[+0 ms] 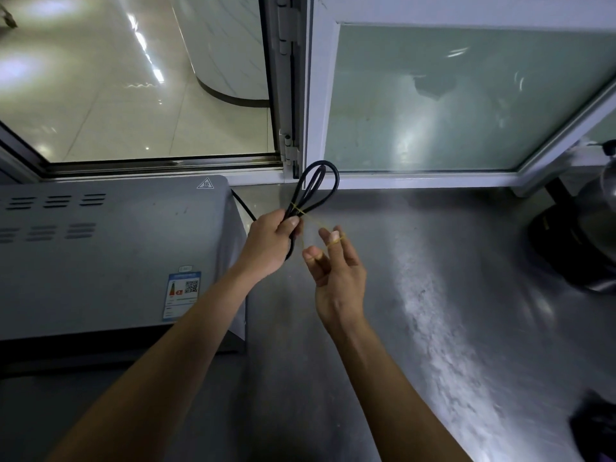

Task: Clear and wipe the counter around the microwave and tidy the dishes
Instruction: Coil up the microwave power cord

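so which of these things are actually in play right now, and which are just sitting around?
In play:
- black power cord, folded into loops, in the left hand grip
- yellow rubber band, wound round the cord and stretched to the right hand fingers
- microwave
- steel counter

Lying about:
- pot with a black base, right edge
- dark object, bottom right, too blurred to name
- window frame

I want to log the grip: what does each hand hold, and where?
The left hand grips the folded black cord just below its loops. The right hand holds a yellow rubber band, hooked over a fingertip and stretched to the cord.
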